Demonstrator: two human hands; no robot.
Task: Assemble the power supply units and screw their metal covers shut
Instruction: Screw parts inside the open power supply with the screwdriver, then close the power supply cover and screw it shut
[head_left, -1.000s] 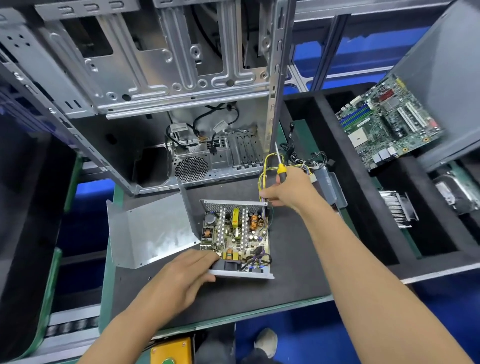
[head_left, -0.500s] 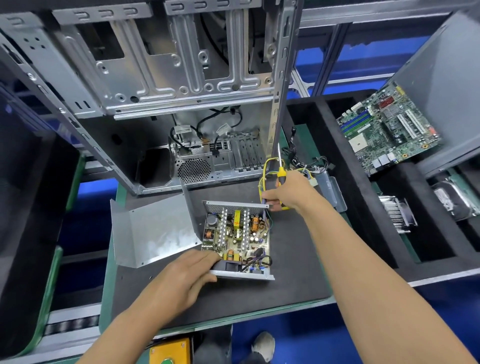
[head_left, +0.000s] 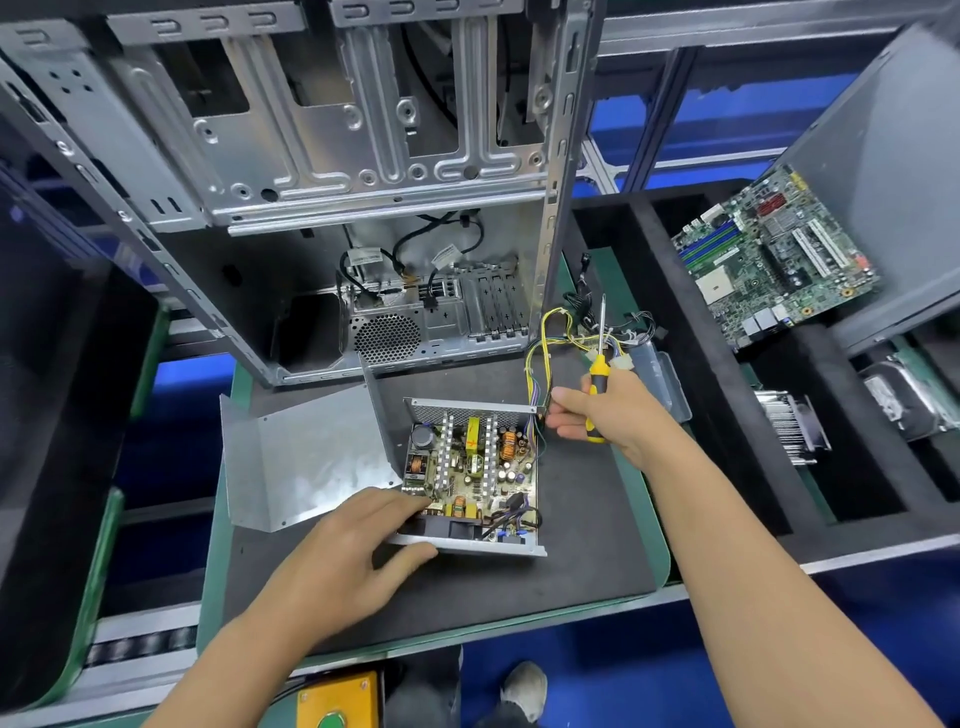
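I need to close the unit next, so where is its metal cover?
The metal cover lies on the black mat, left of the open power supply, beyond the left hand.

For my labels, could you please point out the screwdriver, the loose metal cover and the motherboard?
screwdriver (head_left: 598, 375): head view, yellow handle above the fist.
metal cover (head_left: 311, 457): head view, flat middle.
motherboard (head_left: 769, 260): head view, board centre.

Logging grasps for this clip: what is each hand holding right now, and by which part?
The right hand grips the screwdriver by its yellow-and-black handle, shaft pointing up. The left hand holds the open power supply unit at its near left corner.
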